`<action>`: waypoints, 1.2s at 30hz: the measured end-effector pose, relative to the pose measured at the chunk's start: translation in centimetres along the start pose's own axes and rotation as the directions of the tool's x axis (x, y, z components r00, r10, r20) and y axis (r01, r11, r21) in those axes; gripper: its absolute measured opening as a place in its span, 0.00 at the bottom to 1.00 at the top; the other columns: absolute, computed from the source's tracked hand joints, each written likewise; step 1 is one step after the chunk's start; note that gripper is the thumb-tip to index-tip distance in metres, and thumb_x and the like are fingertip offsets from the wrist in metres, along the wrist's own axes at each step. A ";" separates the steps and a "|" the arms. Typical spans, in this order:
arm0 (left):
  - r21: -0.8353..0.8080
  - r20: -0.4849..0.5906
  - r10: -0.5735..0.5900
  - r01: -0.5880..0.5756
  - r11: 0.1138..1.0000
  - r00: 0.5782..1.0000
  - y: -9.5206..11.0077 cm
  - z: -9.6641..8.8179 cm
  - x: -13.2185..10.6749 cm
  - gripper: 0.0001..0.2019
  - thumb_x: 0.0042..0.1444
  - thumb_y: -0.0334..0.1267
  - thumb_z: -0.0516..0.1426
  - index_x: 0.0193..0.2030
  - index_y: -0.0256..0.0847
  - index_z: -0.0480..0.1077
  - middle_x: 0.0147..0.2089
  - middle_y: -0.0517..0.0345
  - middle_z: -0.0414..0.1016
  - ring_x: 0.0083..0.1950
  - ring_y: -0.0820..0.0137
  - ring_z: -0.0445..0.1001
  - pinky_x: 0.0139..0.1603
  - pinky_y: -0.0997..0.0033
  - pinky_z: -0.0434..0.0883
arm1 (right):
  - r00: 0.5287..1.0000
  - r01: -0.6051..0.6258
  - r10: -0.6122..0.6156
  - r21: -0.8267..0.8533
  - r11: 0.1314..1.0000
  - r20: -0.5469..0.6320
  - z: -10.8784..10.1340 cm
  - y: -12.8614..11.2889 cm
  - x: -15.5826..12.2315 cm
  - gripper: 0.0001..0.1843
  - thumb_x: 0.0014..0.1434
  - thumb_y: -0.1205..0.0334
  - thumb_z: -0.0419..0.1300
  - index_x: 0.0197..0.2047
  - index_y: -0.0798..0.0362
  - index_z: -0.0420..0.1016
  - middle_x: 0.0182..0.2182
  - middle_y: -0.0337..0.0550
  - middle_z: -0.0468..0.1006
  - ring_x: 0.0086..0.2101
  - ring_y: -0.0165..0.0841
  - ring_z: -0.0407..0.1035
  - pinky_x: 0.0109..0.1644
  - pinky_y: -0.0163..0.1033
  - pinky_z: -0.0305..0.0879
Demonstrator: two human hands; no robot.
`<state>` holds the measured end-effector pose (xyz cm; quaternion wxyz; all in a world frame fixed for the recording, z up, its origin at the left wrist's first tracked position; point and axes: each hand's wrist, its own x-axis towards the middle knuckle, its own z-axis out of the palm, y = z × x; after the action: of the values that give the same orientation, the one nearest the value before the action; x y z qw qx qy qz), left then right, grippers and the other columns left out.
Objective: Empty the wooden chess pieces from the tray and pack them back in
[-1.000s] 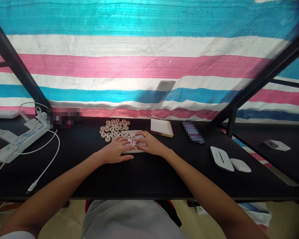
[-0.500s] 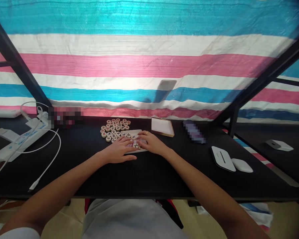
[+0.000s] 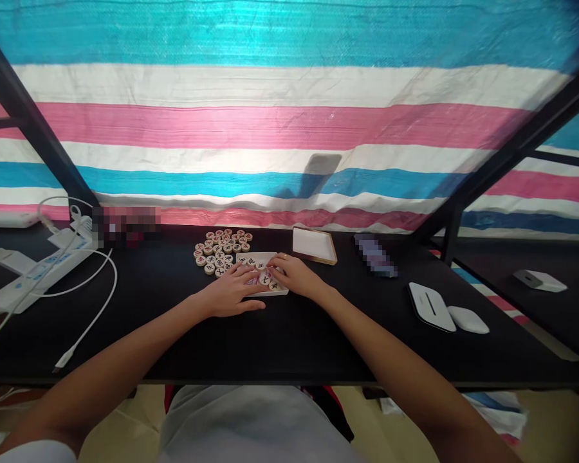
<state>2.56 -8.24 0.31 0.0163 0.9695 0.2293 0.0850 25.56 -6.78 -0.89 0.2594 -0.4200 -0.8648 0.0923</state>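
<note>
A shallow white box (image 3: 280, 292) lies on the black table, with several round Chinese chess pieces (image 3: 264, 280) inside. My left hand (image 3: 228, 290) rests over its left side, fingers stretched toward the pieces and thumb pointing right along the near rim. From the right, my right hand (image 3: 295, 276), with a ring on one finger, reaches over the box; its fingers are extended and touch or hover just above the pieces. Part of the box is hidden beneath both hands. Just behind and left of it, a cluster of loose Chinese chess pieces (image 3: 210, 269) lies flat on the table.
A box lid (image 3: 313, 244) with a white inside lies behind my right hand. Farther right are a blurred phone-like object (image 3: 374, 255) and white devices (image 3: 431, 307). A power strip (image 3: 43, 273) with white cables (image 3: 113, 283) occupies the left. Striped sheeting (image 3: 270, 128) hangs behind.
Both hands stay nearly in place over the box. My right fingers have shifted slightly, so the pieces near the box's right end show more.
</note>
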 end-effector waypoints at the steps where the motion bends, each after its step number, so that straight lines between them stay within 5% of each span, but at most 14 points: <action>1: 0.002 -0.002 -0.002 0.002 1.000 1.000 0.0 0.1 0.0 0.25 0.64 0.56 0.44 0.61 0.49 0.65 0.64 0.48 0.63 0.67 0.58 0.56 0.67 0.52 0.47 | 1.000 0.003 -0.003 0.001 1.000 0.000 0.0 0.1 0.0 0.11 0.63 0.65 0.52 0.41 0.56 0.75 0.39 0.48 0.75 0.38 0.34 0.71 0.46 0.40 0.67; 17: 0.012 0.026 -0.017 0.017 1.000 1.000 -0.4 0.5 0.2 0.27 0.64 0.57 0.43 0.61 0.47 0.65 0.65 0.48 0.62 0.67 0.58 0.55 0.68 0.52 0.45 | 0.996 0.047 -0.050 0.048 0.998 0.068 -0.1 0.1 -0.2 0.10 0.56 0.74 0.54 0.35 0.53 0.74 0.40 0.46 0.75 0.42 0.36 0.68 0.50 0.42 0.65; 36: 0.042 -0.043 -0.055 0.057 0.998 0.998 -1.0 -0.3 -0.4 0.23 0.66 0.52 0.44 0.60 0.47 0.66 0.63 0.46 0.64 0.64 0.57 0.60 0.65 0.48 0.52 | 0.994 0.045 -0.051 0.059 0.997 0.094 0.5 0.8 -0.2 0.14 0.58 0.73 0.52 0.42 0.52 0.76 0.42 0.46 0.75 0.44 0.35 0.68 0.52 0.43 0.65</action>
<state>1.70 -7.59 0.45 -0.0072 0.9609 0.2583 0.0998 25.93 -6.46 -1.70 0.2318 -0.3868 -0.8830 0.1304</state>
